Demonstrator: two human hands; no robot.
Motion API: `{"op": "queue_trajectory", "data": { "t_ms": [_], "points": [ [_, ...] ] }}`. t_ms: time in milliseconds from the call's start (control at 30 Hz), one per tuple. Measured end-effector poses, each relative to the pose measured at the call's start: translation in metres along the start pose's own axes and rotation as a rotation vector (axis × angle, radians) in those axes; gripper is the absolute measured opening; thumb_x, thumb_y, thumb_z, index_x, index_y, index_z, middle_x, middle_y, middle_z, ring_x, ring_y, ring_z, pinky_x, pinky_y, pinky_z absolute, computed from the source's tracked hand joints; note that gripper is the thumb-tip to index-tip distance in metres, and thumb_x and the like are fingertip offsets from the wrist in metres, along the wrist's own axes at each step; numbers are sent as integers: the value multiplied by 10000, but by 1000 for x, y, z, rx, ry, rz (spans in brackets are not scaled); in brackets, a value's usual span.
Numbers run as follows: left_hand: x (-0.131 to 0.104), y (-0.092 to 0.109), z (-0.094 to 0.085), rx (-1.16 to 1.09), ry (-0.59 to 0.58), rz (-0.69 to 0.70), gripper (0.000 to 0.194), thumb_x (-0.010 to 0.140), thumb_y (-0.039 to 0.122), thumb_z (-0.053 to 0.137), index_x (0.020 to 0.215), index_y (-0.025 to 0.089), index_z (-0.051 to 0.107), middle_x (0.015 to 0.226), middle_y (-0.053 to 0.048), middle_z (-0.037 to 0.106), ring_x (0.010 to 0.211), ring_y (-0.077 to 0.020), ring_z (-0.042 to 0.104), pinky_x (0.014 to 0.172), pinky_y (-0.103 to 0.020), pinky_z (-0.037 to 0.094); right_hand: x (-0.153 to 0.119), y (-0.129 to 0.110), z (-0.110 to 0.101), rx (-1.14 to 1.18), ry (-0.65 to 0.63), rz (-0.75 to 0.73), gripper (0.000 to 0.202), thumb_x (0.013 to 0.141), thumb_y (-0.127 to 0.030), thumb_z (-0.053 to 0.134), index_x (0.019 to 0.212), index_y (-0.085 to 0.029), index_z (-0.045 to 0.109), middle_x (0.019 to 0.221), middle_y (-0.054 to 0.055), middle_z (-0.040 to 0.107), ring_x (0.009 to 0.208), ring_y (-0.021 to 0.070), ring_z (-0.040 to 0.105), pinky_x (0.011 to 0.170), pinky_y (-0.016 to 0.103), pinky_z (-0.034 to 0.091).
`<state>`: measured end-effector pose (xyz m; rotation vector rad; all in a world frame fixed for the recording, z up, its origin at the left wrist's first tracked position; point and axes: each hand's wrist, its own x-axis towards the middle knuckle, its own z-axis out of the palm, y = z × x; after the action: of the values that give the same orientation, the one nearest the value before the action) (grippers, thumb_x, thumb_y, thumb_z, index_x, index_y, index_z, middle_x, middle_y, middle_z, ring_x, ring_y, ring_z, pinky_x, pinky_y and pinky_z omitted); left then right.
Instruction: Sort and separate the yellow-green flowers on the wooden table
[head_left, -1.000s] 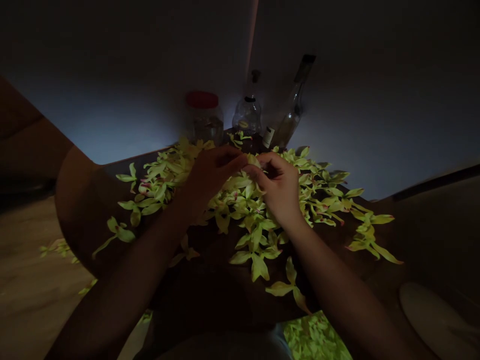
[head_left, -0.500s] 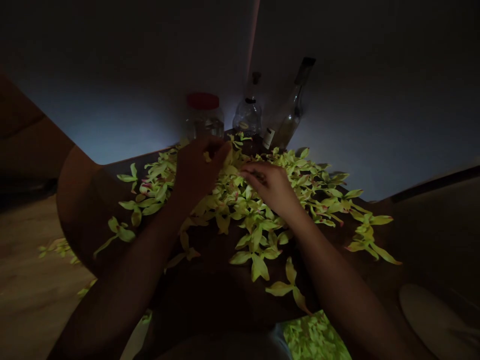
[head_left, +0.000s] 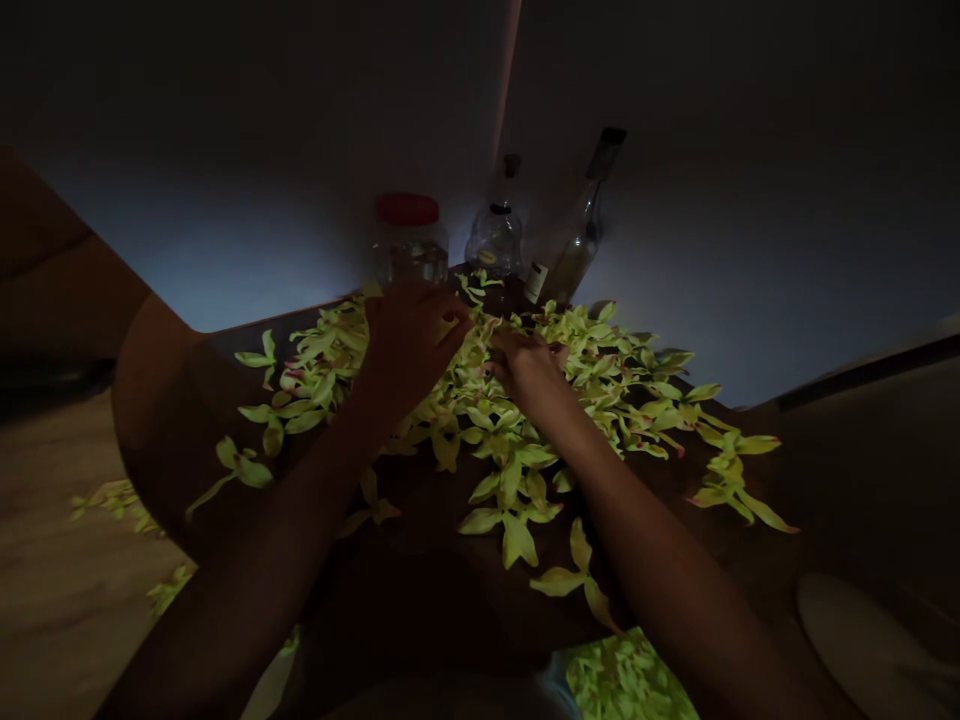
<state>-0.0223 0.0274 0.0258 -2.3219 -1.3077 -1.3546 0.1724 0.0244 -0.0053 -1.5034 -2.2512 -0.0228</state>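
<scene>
On the dark tabletop (head_left: 184,400), yellow-green blossoms (head_left: 478,388) lie heaped before the red-lidded jar (head_left: 411,247). Over them, the person's left hand (head_left: 409,340) is just before the jar, the right hand (head_left: 534,368) farther right; whether either's fingers are apart or pinched cannot be told.

The left hand (head_left: 405,340) now sits nearer the red-lidded jar (head_left: 412,235), apart from the right hand (head_left: 534,370), now knuckles-up.

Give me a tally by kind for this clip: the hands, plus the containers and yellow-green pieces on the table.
Hands (left, right): 2
Red-lidded jar: 1
Bottles (squat bottle, tall bottle): 2
Total: 5, leaving out the yellow-green pieces, which overlap too much to count.
</scene>
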Motion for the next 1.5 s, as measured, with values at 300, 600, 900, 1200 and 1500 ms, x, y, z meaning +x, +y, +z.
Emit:
{"op": "queue_trajectory", "data": {
  "t_ms": [300,600,900,1200,1500],
  "points": [
    [-1,4,-3,15,-88,-32,188,1007,354,584,982,212,705,1054,-46,738,1067,-267,631,1032,-425,392,2,2,-9,170,212,-22,229,963,-224,537,1023,-184,753,1099,98,733,1064,286,619,889,397,381],
    [-3,6,-4,-70,-103,84,263,1005,416,599,1159,212,661,1240,-73,689,1199,-268,609,1086,-430,395,-3,-7,-31,433,416,-36,393,930,-198,548,1292,-167,698,1227,56,752,1092,212,719,942,337,553],
    [1,12,-11,-212,20,209,277,993,418,633,1114,175,688,1142,-92,702,1113,-221,649,1009,-340,486,-7,-15,-37,515,311,42,418,970,-283,515,1341,-186,682,1156,64,771,824,179,722,677,279,554],
    [-2,27,-8,-383,99,106,87,943,255,714,920,175,738,916,-10,761,874,-143,711,845,-241,536,-8,-17,-30,481,343,-33,385,973,-328,582,1307,-175,698,1015,69,770,965,225,723,708,296,561],
    [0,20,-10,-496,49,-94,108,866,273,780,814,185,745,818,13,751,782,-147,691,746,-234,525,-11,-20,-34,293,508,-329,283,980,-255,629,1252,-215,695,1191,67,758,1072,208,707,960,380,522]
  ]
}}
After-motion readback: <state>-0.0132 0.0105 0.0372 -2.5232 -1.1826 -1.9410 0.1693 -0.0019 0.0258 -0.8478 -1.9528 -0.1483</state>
